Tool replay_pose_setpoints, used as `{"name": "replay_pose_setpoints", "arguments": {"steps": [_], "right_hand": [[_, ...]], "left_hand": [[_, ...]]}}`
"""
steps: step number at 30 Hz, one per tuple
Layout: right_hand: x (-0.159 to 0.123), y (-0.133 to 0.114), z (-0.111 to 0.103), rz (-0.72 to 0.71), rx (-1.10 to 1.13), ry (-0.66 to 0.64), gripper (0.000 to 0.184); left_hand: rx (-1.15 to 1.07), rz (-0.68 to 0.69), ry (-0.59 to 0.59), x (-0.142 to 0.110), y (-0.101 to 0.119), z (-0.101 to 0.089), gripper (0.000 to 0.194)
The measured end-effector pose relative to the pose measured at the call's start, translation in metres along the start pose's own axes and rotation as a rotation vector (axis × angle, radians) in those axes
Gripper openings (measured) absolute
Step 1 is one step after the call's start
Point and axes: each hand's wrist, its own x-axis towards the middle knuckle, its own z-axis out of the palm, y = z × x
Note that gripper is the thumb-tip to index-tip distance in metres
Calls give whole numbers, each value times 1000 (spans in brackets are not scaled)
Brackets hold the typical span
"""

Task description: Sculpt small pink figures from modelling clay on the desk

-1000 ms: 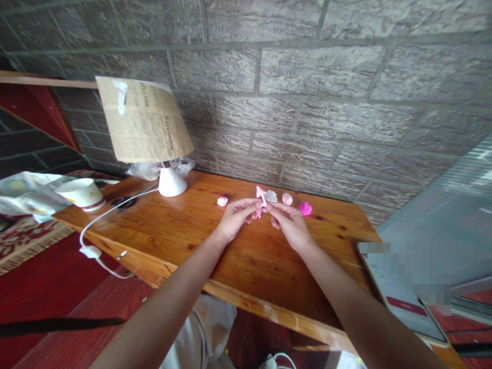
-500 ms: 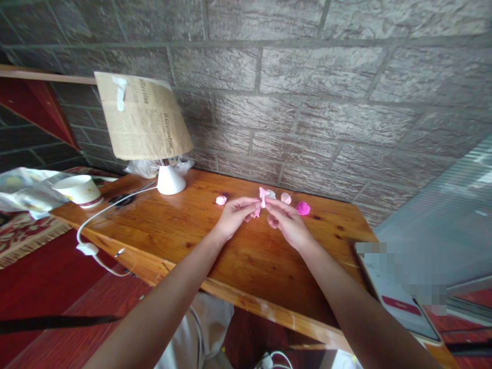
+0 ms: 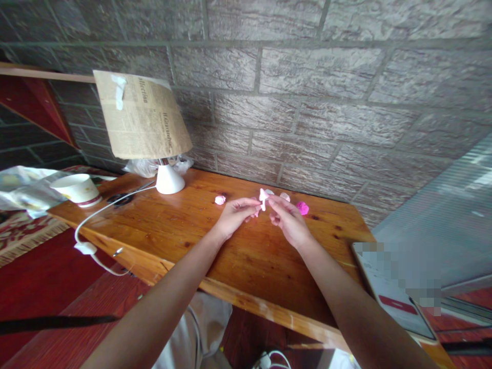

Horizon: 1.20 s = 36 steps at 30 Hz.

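Observation:
Above the wooden table, a small light-pink piece (image 3: pixel 263 196), soft-looking like clay or crumpled paper, is held between my two hands. My left hand (image 3: pixel 239 214) pinches it from the left with thumb and forefinger. From the right, the fingertips of my right hand (image 3: pixel 287 218) close on its upper part. More pink shows below my left fingers, partly hidden by them. Behind and beside my right hand lie a pale round piece (image 3: pixel 285 196) and a bright magenta lump (image 3: pixel 303 208). A whitish piece is mostly covered by the held one. To the left rests a pale pink crumpled lump (image 3: pixel 220 200).
A lamp (image 3: pixel 170 179) with a newsprint shade stands at the back left of the table (image 3: pixel 253 266), its white cord (image 3: pixel 111 204) trailing forward. Near it are dark scissors (image 3: pixel 121 199) and a paper cup (image 3: pixel 77 190). A tablet-like device (image 3: pixel 400 302) lies on the right edge. A brick wall rises behind.
The pink piece has turned a little between my fingers, and my right fingertips have shifted slightly up and right. The camera view has moved marginally.

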Motion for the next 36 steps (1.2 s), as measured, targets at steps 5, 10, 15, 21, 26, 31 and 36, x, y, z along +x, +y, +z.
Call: {"name": "replay_pose_setpoints", "arguments": {"steps": [5, 10, 15, 21, 26, 31, 36], "right_hand": [[-2, 2, 3, -34, -16, -73, 45], [-2, 6, 6, -30, -14, -35, 56], [-4, 6, 8, -88, -146, -99, 49], [-4, -3, 4, -130, -197, -159, 38], [-2, -6, 0, -97, -101, -57, 37], [-1, -3, -1, -79, -61, -15, 33], [4, -7, -5, 92, 181, 55, 28]], "left_hand": [[34, -15, 2, -1, 2, 1, 31], [49, -52, 26, -2, 4, 3, 35], [48, -64, 5, -2, 1, 3, 37], [32, -47, 16, -2, 1, 2, 37], [58, -43, -40, -3, 1, 2, 33], [75, -47, -85, -5, 4, 5, 33], [87, -71, -82, -5, 7, 7, 32]]}}
